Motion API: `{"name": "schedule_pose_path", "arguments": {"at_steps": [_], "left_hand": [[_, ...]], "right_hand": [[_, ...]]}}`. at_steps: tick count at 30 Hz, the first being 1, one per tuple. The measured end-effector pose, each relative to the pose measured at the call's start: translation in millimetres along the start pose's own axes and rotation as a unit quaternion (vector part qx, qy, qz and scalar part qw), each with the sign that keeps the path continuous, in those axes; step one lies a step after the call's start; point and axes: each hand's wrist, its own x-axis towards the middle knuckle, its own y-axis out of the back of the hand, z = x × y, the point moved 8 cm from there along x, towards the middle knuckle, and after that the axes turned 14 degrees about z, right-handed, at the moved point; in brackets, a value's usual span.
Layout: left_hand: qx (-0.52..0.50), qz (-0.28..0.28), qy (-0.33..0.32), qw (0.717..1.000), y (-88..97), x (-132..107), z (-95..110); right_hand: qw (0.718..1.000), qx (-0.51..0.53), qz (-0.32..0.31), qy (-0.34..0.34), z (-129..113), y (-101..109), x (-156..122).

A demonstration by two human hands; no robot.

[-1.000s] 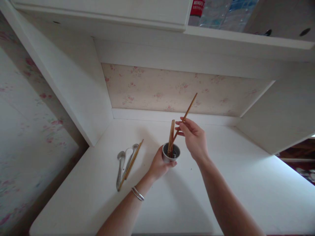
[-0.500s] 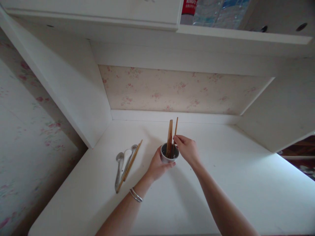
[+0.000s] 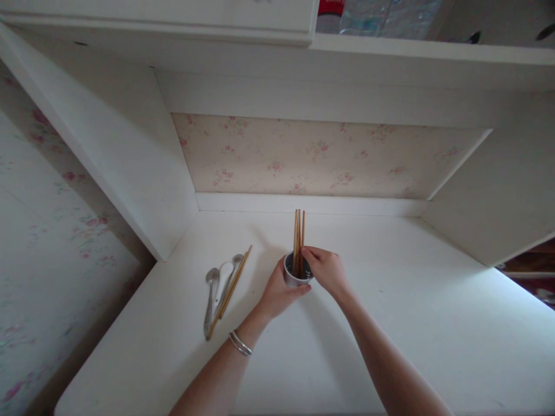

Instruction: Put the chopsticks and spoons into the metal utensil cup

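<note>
cup [image 3: 298, 282]: between left hand [image 3: 276, 294] and right hand [image 3: 328, 270]
upright chopsticks [image 3: 299, 237]: in cup
spoons [image 3: 224, 277]: on desk [image 3: 390, 323], left of cup
loose chopsticks [image 3: 232, 289]: along spoons' right side

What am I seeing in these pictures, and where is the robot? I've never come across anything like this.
There is no robot here, just a person's two bare hands, seen from a camera worn on the head that looks forward and down.

The left hand is wrapped around a small cup with chopsticks standing in it. The right hand pinches one chopstick at the cup's mouth.

On the white table, off to the left, lie two metal spoons, a white spoon and a loose pair of chopsticks. The shiny rings on the left wrist are bangles.
</note>
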Motion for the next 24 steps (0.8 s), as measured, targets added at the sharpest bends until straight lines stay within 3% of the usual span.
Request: {"name": "schedule_pose_path", "arguments": {"at_steps": [6,10,16,20,24], "left_hand": [[0.003,-0.012,0.003,1.0,-0.7,-0.3,-2.6],[0.011,-0.023,0.004,1.0,-2.0,-2.0,2.7],[-0.01,-0.064,0.003,0.998,-9.9,-3.7,12.9],[0.033,-0.05,-0.023,0.998,-6.6,-4.8,11.0],[0.162,-0.041,-0.084,0.982,5.0,-11.0,20.2]], "right_hand": [[0.99,0.131,-0.03,-0.048,16.0,-10.3,-8.9],[0.95,0.29,-0.083,-0.08,30.8,-27.1,-30.6],[0.909,0.405,-0.07,-0.074,43.8,-38.3,-55.0],[0.926,0.372,-0.052,-0.047,41.4,-35.9,-56.7],[0.942,0.333,-0.032,-0.035,43.5,-32.2,-55.4]]}}
